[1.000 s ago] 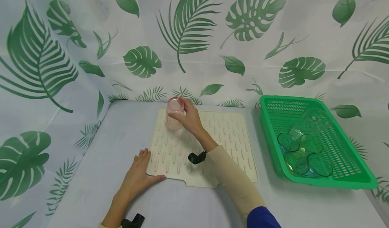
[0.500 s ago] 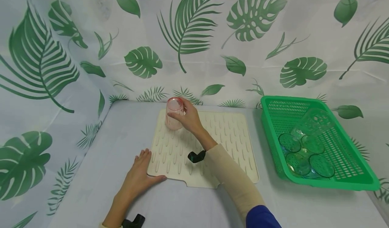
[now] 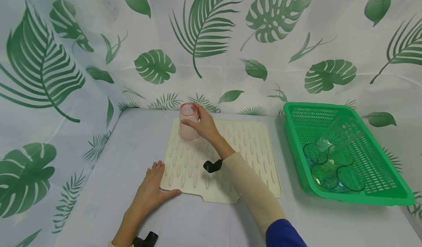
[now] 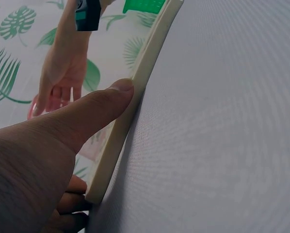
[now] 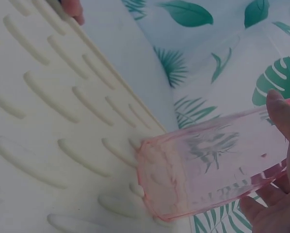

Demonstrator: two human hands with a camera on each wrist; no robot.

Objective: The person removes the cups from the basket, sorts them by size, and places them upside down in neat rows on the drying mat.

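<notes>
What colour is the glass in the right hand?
The glass is see-through pink, seen best in the right wrist view.

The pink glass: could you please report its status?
Right hand grips pink glass, standing on mat, far left corner. Left hand touches mat's near left corner. Green basket off to the right, not in the way.

pink glass [image 3: 188, 133], cream mat [image 3: 245, 144], green basket [image 3: 362, 198], white backdrop [image 3: 217, 80] with green leaf pattern
</notes>
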